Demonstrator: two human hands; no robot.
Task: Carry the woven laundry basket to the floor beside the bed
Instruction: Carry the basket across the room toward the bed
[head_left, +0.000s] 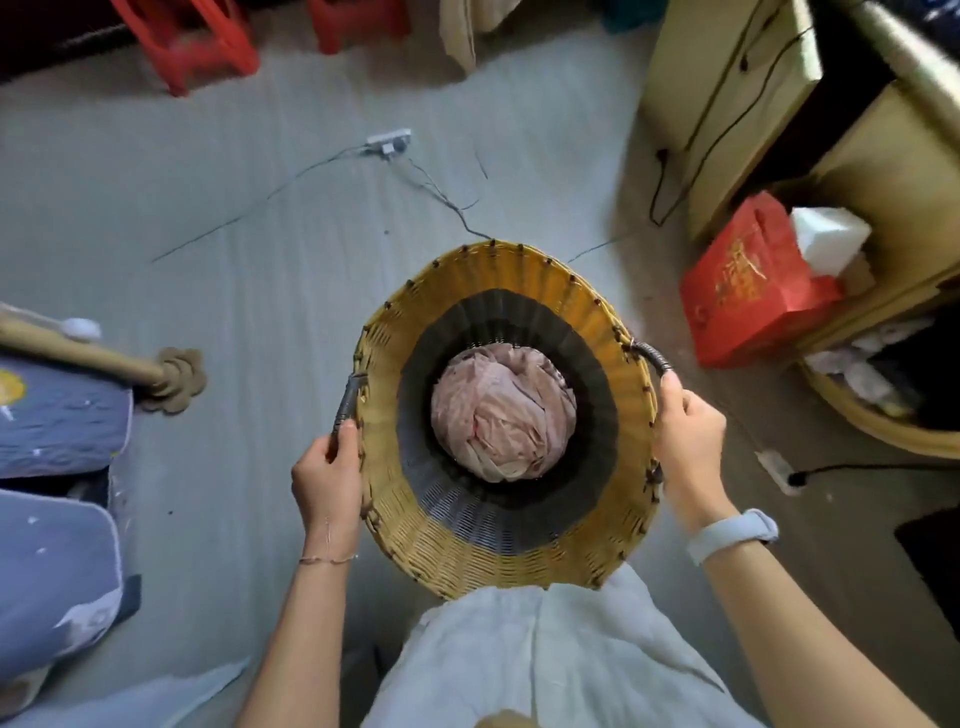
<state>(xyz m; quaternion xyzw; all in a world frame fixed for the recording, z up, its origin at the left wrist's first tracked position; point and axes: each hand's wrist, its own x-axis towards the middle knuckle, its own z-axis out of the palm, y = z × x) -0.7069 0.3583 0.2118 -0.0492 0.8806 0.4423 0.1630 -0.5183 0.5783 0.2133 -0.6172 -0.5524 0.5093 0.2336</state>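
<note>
Woven yellow cane forms the upper wall of the laundry basket (498, 291), with a dark band lower down inside, and a crumpled pink cloth (503, 415) sits at the bottom. The basket hangs in the air in front of the person's waist, above the grey floor (260, 260), its near rim close against the white shirt (545, 654). It looks stiff enough to keep its round shape, and with only one bundle of cloth inside it is probably light; the weave should not slip, though it may flex or creak if squeezed at the rim. The two wrapped dark handles on opposite sides are the natural places to hold it. The left hand (327, 473) is closed around the left handle (345, 408), and the right hand (688, 441) is closed around the right handle (652, 358), so the load is balanced between them. At the left edge lies blue bedding (57, 415) on what seems to be the bed, beside a carved wooden post (156, 376). A power strip (388, 141) and loose cables (447, 197) trail across the floor ahead, and a red bag (748, 280) stands to the right.
</note>
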